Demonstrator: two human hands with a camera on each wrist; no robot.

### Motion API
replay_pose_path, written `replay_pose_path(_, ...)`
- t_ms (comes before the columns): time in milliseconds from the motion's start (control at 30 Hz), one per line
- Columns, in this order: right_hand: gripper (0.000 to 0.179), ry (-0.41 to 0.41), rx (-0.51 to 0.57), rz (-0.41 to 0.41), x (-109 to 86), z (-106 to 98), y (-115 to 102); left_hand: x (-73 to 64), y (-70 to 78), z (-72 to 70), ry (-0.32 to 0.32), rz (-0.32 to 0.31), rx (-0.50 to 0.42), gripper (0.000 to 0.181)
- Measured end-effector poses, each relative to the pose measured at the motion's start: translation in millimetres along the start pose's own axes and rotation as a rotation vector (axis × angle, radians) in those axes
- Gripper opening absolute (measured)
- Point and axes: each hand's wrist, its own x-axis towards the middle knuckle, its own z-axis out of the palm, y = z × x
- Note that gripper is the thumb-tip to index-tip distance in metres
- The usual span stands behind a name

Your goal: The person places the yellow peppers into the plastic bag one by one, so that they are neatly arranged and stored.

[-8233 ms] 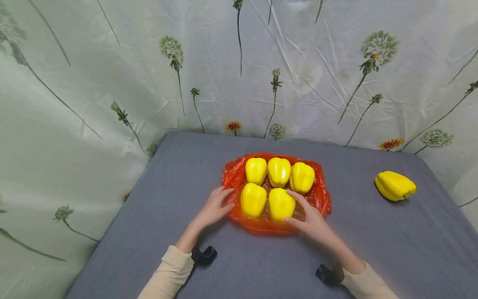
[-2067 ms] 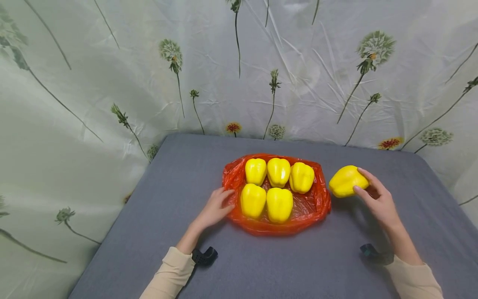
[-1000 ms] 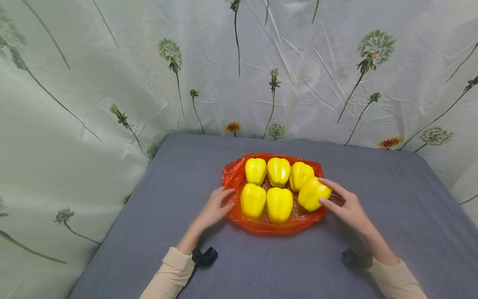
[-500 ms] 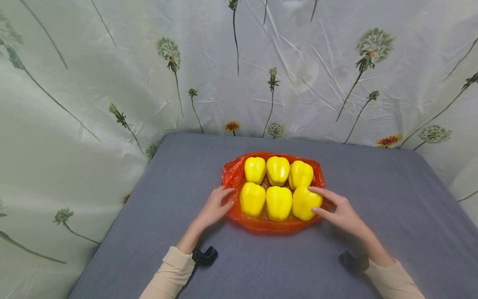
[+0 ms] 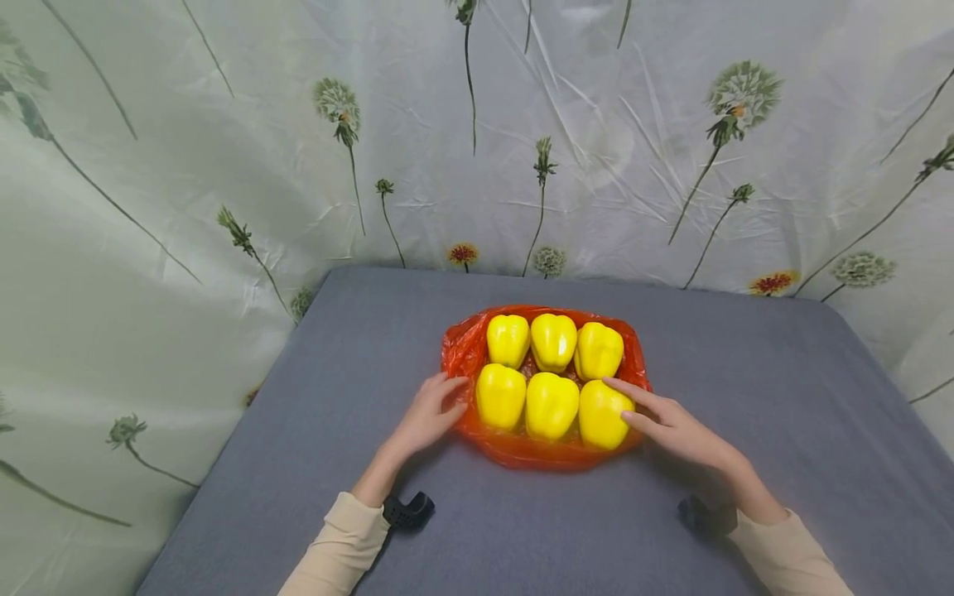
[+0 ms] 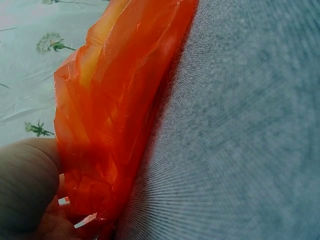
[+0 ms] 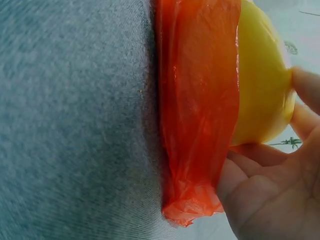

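A red plastic bag (image 5: 514, 451) lies with its mouth folded open on the grey cloth-covered table. Inside it, yellow bell peppers stand in two rows, three at the back and three in front. My right hand (image 5: 681, 430) holds the front-right bell pepper (image 5: 602, 418), thumb and fingers spread around its right side. In the right wrist view, the bag's wall (image 7: 200, 95) covers that pepper's lower part. At the bag's left edge, my left hand (image 5: 428, 414) grips the plastic. The left wrist view shows the thumb (image 6: 30, 185) against the bag's wall, with other fingers partly hidden.
Grey cloth (image 5: 760, 397) stretches around the bag on all sides. Behind and to the left hangs a pale curtain (image 5: 633, 165) with printed dandelions, close along the table's far edge. Each wrist wears a black camera mount (image 5: 408, 511).
My right hand has carried a bell pepper from the table's right side into the bag's front-right spot. Lately the front row shifted slightly left. The left hand has stayed put.
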Motion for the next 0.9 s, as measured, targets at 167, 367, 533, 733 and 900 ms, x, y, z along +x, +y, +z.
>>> replay_pose_path(167, 0.048, 0.047, -0.037, 0.006, 0.2, 4, 1, -2.1, 2.0, -1.2, -0.005, -0.008, -0.017, 0.042)
replay_pose_path(367, 0.048, 0.142, -0.102, -0.03, 1.2, 9, 1, -4.2, 0.7, -1.1, 0.002, -0.006, -0.009, 0.042)
replay_pose_path(533, 0.047, 0.204, -0.168, -0.046, 3.0, 12, -2, -6.2, 0.0, -3.1, 0.007, 0.002, -0.002, 0.042)
replay_pose_path(733, 0.049, 0.224, -0.225, -0.032, 1.4, 11, -5, -6.5, 2.9, -3.7, -0.005, -0.001, -0.002, 0.044)
replay_pose_path(900, 0.049, 0.253, -0.222, -0.027, -5.6, 5, -6, -2.3, 7.1, -9.6, -0.045, 0.024, -0.002, 0.046)
